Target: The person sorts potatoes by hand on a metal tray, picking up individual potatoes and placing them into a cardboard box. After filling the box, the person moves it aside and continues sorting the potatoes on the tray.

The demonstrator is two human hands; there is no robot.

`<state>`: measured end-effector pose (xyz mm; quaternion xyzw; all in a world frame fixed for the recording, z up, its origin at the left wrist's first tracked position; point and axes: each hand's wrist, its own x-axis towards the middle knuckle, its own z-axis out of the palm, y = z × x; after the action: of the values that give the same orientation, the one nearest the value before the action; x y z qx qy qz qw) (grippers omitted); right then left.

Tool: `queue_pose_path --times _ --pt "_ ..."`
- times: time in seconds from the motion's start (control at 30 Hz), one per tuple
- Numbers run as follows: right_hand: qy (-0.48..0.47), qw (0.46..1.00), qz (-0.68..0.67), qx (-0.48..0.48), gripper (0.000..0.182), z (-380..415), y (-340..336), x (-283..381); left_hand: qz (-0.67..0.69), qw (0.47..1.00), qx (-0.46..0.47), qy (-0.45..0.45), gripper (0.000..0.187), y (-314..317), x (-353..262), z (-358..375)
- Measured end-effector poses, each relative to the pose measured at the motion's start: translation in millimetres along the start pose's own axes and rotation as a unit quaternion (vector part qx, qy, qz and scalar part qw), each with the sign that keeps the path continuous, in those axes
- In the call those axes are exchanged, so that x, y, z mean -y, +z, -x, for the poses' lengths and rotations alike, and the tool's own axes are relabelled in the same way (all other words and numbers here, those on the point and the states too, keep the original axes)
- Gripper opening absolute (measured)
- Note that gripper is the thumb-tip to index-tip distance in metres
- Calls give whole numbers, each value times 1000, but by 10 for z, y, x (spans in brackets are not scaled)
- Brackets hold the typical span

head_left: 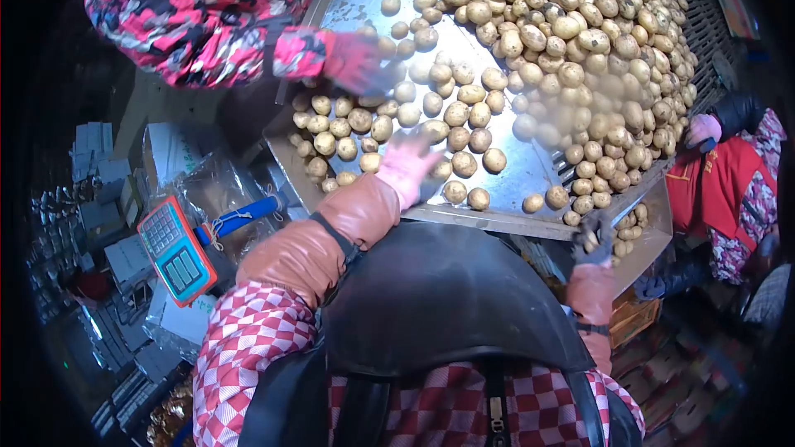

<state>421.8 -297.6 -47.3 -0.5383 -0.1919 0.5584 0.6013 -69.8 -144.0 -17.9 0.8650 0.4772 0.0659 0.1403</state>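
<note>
My left hand (409, 169), in a pink glove, reaches over the metal sorting table (517, 190) with its fingers stretched out among loose potatoes (456, 113); the fingertips are somewhat blurred. At the table's front right edge, my right hand (594, 238), in a glove with dark fingers, is closed around a potato (590, 242). It is beside a cardboard box (650, 240) holding several potatoes. A large heap of potatoes (571, 25) covers the far right of the table.
At the upper left, another person's gloved hand (358, 62) works among the potatoes. A person in a red vest (720, 178) is at the right. A digital scale display (178, 248) stands at the left, near plastic-wrapped boxes. Slatted grating (704, 25) borders the heap.
</note>
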Motion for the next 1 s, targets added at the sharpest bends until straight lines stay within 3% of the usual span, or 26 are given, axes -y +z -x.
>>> queue_pose_path --times 0.03,0.07,0.1,0.13,0.2,0.27,0.33,0.37,0.4,0.43,0.47,0.53,0.57,0.6,0.67,0.73,0.8,0.9,1.0 --pt "110 989 38 -90 55 22 995 357 -18 995 14 98 50 -255 -32 8" --pt "42 990 108 78 55 -191 1013 235 -19 996 10 90 50 -243 48 76" --pt "131 988 82 -23 55 -270 1608 445 29 1000 1 1 52 -203 191 143" --pt "116 961 245 62 53 -410 1877 564 77 993 -8 -87 53 -160 323 225" --pt "101 928 332 137 47 -644 2257 602 20 986 -62 -152 50 -248 426 467" --pt "55 909 370 182 47 -942 2437 369 -17 957 -102 -273 49 -260 340 564" --pt "68 856 463 222 41 -974 2901 233 21 940 -84 -329 53 -119 306 549" --pt "11 696 679 232 37 -931 3089 104 -28 955 -25 -295 60 -20 180 567" --pt "8 577 745 334 39 -951 3191 -92 -54 971 55 -228 64 -27 75 557" --pt "24 544 756 363 37 -697 3542 -80 -26 976 77 -201 65 -171 18 581" --pt "-75 488 735 465 32 -836 3515 -427 1 980 97 -175 66 -301 -11 596" --pt "29 497 695 519 26 -830 3987 -379 17 972 61 -226 65 -241 26 638" --pt "-53 550 694 461 27 -907 4113 -456 37 963 33 -266 64 -192 15 701" --pt "-135 598 681 400 27 -1048 4244 -539 36 957 71 -280 64 -351 -48 687" --pt "-409 528 630 396 31 -1563 4516 -729 29 957 44 -285 65 -145 3 728" --pt "-262 408 770 414 33 -1776 4886 -741 74 941 140 -301 65 -87 90 701" --pt "-232 301 836 396 37 -1585 5079 -691 -21 948 128 -292 63 -137 36 695" --pt "-218 294 848 384 42 -1700 5111 -857 -46 954 33 -294 60 25 -91 742" --pt "-195 342 838 378 49 -1843 5084 -940 -46 939 1 -339 59 236 -238 810"
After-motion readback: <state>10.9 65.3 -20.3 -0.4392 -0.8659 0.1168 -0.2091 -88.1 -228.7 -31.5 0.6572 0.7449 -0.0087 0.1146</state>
